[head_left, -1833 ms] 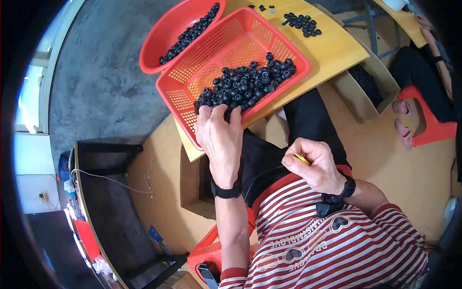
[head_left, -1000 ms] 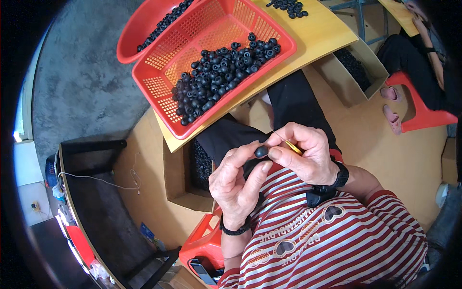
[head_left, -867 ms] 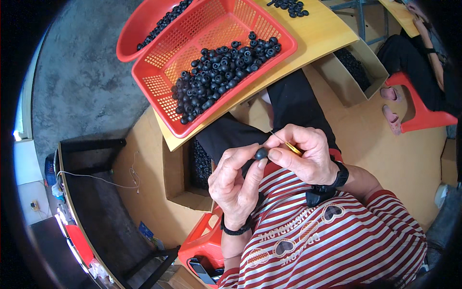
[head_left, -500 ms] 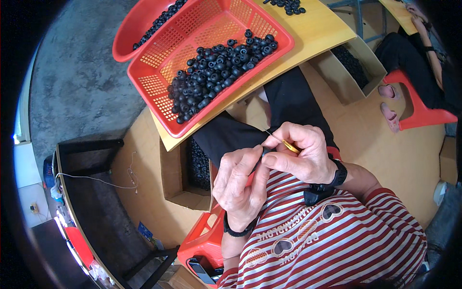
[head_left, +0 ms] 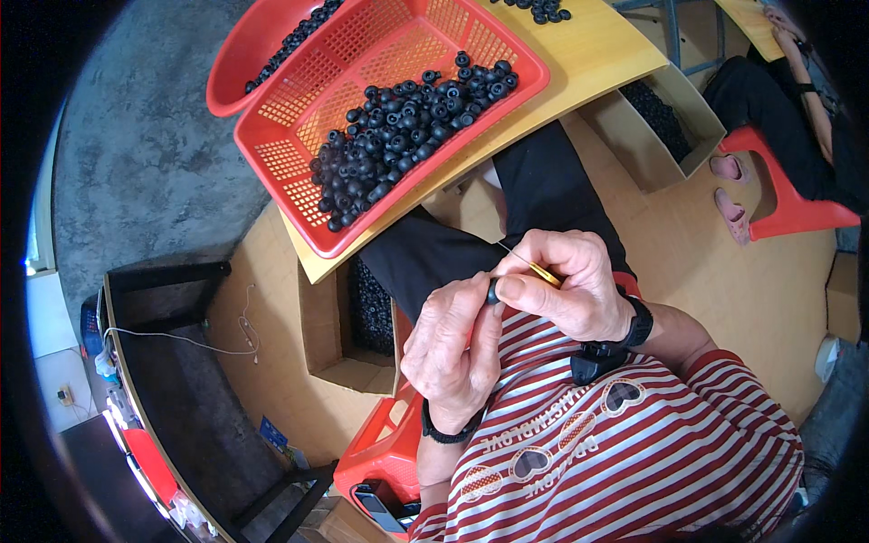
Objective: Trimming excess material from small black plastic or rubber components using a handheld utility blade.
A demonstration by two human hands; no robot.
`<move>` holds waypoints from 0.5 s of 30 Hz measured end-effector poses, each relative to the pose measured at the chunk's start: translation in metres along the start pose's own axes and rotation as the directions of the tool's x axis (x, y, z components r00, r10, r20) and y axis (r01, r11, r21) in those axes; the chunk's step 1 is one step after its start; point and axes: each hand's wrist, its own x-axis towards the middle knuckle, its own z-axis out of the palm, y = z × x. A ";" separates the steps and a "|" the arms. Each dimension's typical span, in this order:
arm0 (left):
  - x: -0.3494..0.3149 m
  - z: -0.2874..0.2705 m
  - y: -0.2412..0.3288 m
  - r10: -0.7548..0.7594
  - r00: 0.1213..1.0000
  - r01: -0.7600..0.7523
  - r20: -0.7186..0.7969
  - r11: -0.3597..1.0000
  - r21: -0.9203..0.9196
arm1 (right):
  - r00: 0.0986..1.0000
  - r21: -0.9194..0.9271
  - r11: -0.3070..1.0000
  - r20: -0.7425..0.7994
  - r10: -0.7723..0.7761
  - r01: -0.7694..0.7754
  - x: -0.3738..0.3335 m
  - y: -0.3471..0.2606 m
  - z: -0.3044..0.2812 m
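My left hand [head_left: 451, 346] pinches a small round black part [head_left: 492, 290] between its thumb and fingers. Beside it my right hand [head_left: 579, 294] is closed around a thin tool with a yellow handle [head_left: 544, 274]; a slender metal tip sticks out past the fingers, toward the table. The right thumb rests against or very close to the black part. Both hands meet above my lap. Beyond them, a red plastic basket [head_left: 262, 167] on the yellow table [head_left: 625, 41] holds many similar black parts [head_left: 398, 136].
A red basin [head_left: 224, 77] with black parts stands behind the basket. Cardboard boxes of black pieces sit at left [head_left: 330, 353] and right [head_left: 625, 136] below the table. Another person sits at far right by a red stool [head_left: 787, 204]. A black-framed table [head_left: 172, 380] stands at left.
The black part has turned between my fingertips and shows its rounded side more plainly. Both hands stay in nearly the same place; the view has shifted slightly.
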 end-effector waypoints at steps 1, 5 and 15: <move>0.000 0.000 -0.001 0.006 1.000 -0.006 -0.003 1.000 -0.001 | 1.000 0.006 1.000 0.000 0.002 -0.002 0.000 0.000 0.000; -0.003 -0.003 0.001 -0.105 0.994 0.106 0.020 0.993 -0.050 | 0.998 0.021 0.998 0.035 0.054 -0.055 0.000 -0.001 -0.001; -0.012 -0.006 -0.011 -0.306 0.952 0.270 -0.005 0.845 -0.461 | 0.997 -0.047 0.996 0.031 -0.073 0.074 -0.003 -0.003 -0.012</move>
